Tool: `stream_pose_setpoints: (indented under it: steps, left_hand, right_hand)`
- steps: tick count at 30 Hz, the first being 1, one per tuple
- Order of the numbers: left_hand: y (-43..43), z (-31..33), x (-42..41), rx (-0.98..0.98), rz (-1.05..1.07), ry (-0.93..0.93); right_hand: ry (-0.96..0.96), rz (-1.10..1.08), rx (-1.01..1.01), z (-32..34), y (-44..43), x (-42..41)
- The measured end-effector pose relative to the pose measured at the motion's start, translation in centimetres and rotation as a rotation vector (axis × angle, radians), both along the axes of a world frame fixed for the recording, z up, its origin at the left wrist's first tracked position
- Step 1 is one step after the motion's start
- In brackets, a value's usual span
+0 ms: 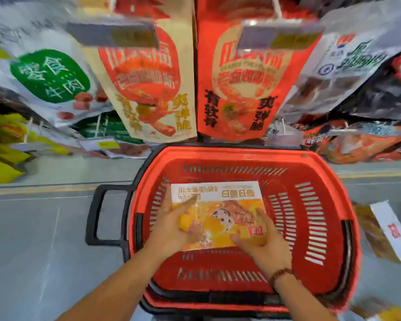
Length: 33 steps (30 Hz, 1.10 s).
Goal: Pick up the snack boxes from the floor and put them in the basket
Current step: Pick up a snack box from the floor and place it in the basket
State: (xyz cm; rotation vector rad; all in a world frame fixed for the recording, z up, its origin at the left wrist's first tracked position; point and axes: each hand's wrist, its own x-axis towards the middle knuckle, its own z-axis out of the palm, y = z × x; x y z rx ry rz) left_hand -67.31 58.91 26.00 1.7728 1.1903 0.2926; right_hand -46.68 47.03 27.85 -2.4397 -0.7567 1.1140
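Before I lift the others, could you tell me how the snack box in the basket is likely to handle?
The snack box is probably stiff: it lies flat between the left hand and right hand without sagging. Its glossy wrap may be slippery. Flat and wide, it should not roll.

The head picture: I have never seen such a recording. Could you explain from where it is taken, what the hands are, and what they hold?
There is no machine here. A person wears a camera on the head, and it looks down at their own bare hands. The left hand and the right hand grip one snack box by its sides, inside a red basket. The basket stands on a grey floor. A second box lies on the floor, right of the basket. Snack bags hang behind it.
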Motion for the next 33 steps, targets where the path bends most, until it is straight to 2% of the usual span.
stream_pose_setpoints:
  steps: [6, 15, 22, 25, 30, 33]
  left_hand:
    - [0.1, -11.5, 0.1, -0.025, 0.076, 0.07]
    - [2.7, -23.5, 1.7, -0.011, 0.008, 0.105]
    - [4.7, -29.3, 2.2, 0.043, -0.029, 0.148]
    - [5.3, -30.8, 1.4, 0.055, -0.012, 0.149]
    - [4.2, -32.7, 1.1, 0.043, -0.061, 0.167]
    - [3.6, -32.8, 1.1, 0.032, -0.076, 0.183]
  right_hand:
    - [-0.1, 0.104, -0.012, -11.0, 0.2, 0.0]
    - [-0.046, -0.066, 0.065, -25.9, 1.2, -0.7]
    - [-0.112, 0.002, -0.017, -29.8, 3.3, -0.4]
    - [-0.073, 0.0, -0.056, -30.8, 4.3, -0.8]
    - [0.031, -0.123, -0.051, -33.0, 4.7, -1.7]
    - [0.002, -0.053, -0.105, -33.6, 4.7, -1.8]
